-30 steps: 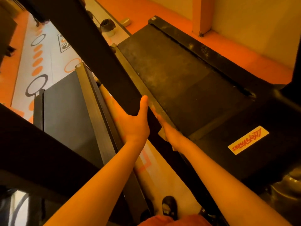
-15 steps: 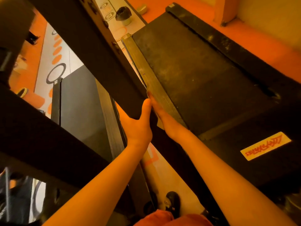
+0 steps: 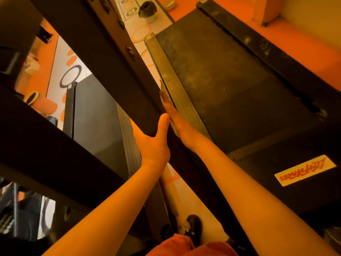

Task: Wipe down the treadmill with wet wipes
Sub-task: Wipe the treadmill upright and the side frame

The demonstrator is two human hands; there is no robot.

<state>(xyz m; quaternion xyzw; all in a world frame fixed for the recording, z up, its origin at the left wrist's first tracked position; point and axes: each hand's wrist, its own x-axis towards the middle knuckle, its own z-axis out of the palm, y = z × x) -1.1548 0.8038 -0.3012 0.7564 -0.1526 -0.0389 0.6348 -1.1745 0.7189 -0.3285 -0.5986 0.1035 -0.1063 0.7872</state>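
Observation:
A black treadmill fills the right side, with its dusty belt (image 3: 230,85) and ribbed grey side rail (image 3: 171,78). One thick black upright bar (image 3: 114,58) of the frame crosses the view diagonally. My left hand (image 3: 153,145) grips this bar from the left, thumb wrapped over its near face. On the bar's right face lies my right hand (image 3: 177,119), fingers straight and pointing away from me. A pale edge of a wet wipe (image 3: 175,130) shows under its palm; the rest of the wipe is hidden.
A second treadmill (image 3: 96,111) stands to the left, across a narrow strip of floor. A small bin with a black bag (image 3: 148,12) sits on the floor at the top. A yellow label (image 3: 304,170) marks the motor cover. My shoe (image 3: 193,226) is near the bottom.
My right hand has slid farther up along the bar's right face, its fingers now reaching beyond the left thumb. The left hand keeps its grip on the bar.

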